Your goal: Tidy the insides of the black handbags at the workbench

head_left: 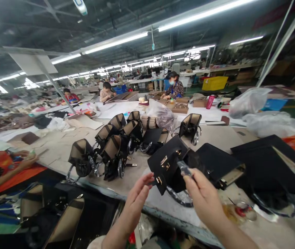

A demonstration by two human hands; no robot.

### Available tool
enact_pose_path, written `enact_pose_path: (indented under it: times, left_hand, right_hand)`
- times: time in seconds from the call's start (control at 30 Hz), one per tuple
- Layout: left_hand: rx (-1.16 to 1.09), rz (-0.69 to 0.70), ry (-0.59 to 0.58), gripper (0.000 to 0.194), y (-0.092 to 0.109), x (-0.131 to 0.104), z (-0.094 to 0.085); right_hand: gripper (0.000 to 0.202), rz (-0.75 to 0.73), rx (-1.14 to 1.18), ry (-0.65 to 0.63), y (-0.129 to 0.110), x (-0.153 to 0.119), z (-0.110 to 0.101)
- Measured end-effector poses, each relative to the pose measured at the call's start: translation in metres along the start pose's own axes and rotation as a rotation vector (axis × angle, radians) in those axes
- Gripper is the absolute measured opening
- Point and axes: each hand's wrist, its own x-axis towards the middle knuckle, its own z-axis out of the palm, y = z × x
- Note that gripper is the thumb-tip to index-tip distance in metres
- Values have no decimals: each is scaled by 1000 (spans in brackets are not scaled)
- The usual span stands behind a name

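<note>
A black handbag [164,162] with gold clasp hardware is tilted up at the near edge of the table. My right hand [201,190] is closed around its handle [183,168], which is wrapped in clear plastic. At the bag's left edge is my left hand [138,195], fingers stretched and thumb apart; whether the fingertips touch the bag's side strap is unclear. Below the bag hangs another plastic-wrapped handle loop [180,197]. Just right of it a black bag [216,162] lies on its side.
Several black bags with beige interiors [112,147] stand left on the table [56,148]. More bags [67,221] sit low at left. A larger black bag [264,162] and plastic bags [272,122] are at right. A co-worker's hands [29,159] are at far left; other people sit beyond.
</note>
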Motion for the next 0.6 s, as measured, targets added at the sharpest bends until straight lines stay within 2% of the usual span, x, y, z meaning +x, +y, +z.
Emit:
enact_pose_path:
  times: [0.07,0.13,0.27,0.33,0.4,0.47,0.53,0.6]
  left_hand:
    - [-53,-64,-31,53,-12,3,4]
    - [-81,-102,-13,63,-33,3,5]
    - [-3,-169,50,105,-89,-7,-4]
    - [71,-179,94,113,-112,-16,-11]
    - [151,-186,143,110,-126,-24,-19]
    - [235,-189,184,104,-132,-27,-25]
    - [315,-161,184,96,-136,-27,-33]
    - [378,-98,147,85,-140,-24,-42]
  right_hand:
    - [15,-228,-118,-93,17,-26,23]
    - [21,-364,-153,-232,45,-53,49]
    - [33,-341,-261,-396,117,-101,98]
    - [46,-306,-249,-512,142,-119,119]
    - [60,-211,-235,-637,151,-130,136]
    - [66,-100,-233,-722,146,-136,147]
    - [64,-43,-243,-747,133,-140,153]
    - [61,-51,-282,-745,119,-145,155]
